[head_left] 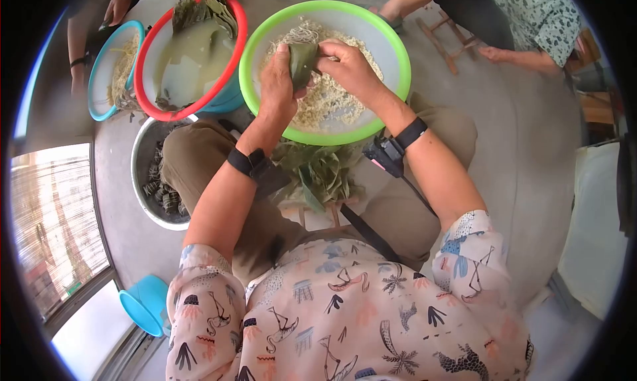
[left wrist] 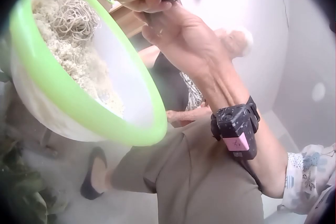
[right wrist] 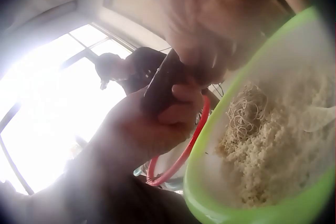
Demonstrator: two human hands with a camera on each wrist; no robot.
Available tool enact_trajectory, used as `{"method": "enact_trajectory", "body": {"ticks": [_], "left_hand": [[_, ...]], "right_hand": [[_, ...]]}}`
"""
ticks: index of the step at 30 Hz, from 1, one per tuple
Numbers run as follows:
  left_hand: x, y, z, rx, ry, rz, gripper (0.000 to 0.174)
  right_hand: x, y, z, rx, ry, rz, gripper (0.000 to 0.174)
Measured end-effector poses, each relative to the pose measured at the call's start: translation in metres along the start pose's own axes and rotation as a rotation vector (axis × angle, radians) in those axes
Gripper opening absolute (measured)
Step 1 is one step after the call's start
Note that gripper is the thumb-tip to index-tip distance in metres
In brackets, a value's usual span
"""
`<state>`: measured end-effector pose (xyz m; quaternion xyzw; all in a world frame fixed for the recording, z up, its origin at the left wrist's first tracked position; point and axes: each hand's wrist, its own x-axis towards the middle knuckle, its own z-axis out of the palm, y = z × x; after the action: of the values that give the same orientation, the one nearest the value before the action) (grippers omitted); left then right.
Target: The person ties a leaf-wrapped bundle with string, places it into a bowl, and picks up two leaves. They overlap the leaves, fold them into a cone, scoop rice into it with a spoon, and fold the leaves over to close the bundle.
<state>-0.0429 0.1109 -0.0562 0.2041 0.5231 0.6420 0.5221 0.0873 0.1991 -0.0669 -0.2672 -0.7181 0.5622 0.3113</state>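
Above the green-rimmed basin (head_left: 402,69), the left hand (head_left: 277,82) grips a folded green leaf packet (head_left: 302,64), its thumb along the near side. The right hand (head_left: 348,69) pinches the packet's upper right edge. In the right wrist view the packet (right wrist: 160,85) looks dark and lies in the left hand (right wrist: 152,124), with the right hand (right wrist: 215,19) over it. Pale grain (head_left: 325,102) fills part of the basin, and a bundle of string (left wrist: 75,19) lies on the grain. What the packet holds is hidden.
A red-rimmed basin (head_left: 141,69) with leaves and liquid stands left, beside a blue-rimmed one (head_left: 95,82). Below them a metal basin (head_left: 136,175) holds dark wrapped bundles. Loose leaves (head_left: 318,172) lie between the knees. Other people sit at upper left and upper right.
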Motion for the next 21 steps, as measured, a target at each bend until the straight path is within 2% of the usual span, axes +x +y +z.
{"method": "enact_trajectory", "body": {"ticks": [2, 6, 9, 11, 12, 18, 21], "left_hand": [[0.005, 0.001, -0.001, -0.034, -0.014, -0.001, 0.044], [0.008, -0.001, -0.001, -0.077, -0.030, 0.008, 0.044], [0.010, -0.001, 0.002, -0.074, -0.008, 0.016, 0.044], [0.010, -0.003, 0.004, -0.069, -0.004, 0.035, 0.045], [0.010, -0.004, 0.004, -0.067, -0.007, 0.032, 0.045], [0.013, -0.005, 0.003, 0.009, 0.077, 0.060, 0.047], [0.011, -0.006, 0.003, 0.118, 0.090, 0.040, 0.046]], "right_hand": [[0.001, 0.001, -0.003, 0.013, -0.047, -0.049, 0.021], [0.000, 0.003, -0.002, 0.083, -0.003, 0.012, 0.022], [-0.001, -0.002, 0.001, 0.049, 0.056, 0.010, 0.022], [-0.002, -0.007, 0.002, -0.136, 0.124, 0.041, 0.019], [-0.002, -0.009, 0.002, -0.135, 0.127, 0.043, 0.019], [-0.001, -0.004, 0.004, -0.053, 0.038, 0.052, 0.018], [-0.004, -0.003, 0.000, 0.076, -0.047, 0.153, 0.023]]}}
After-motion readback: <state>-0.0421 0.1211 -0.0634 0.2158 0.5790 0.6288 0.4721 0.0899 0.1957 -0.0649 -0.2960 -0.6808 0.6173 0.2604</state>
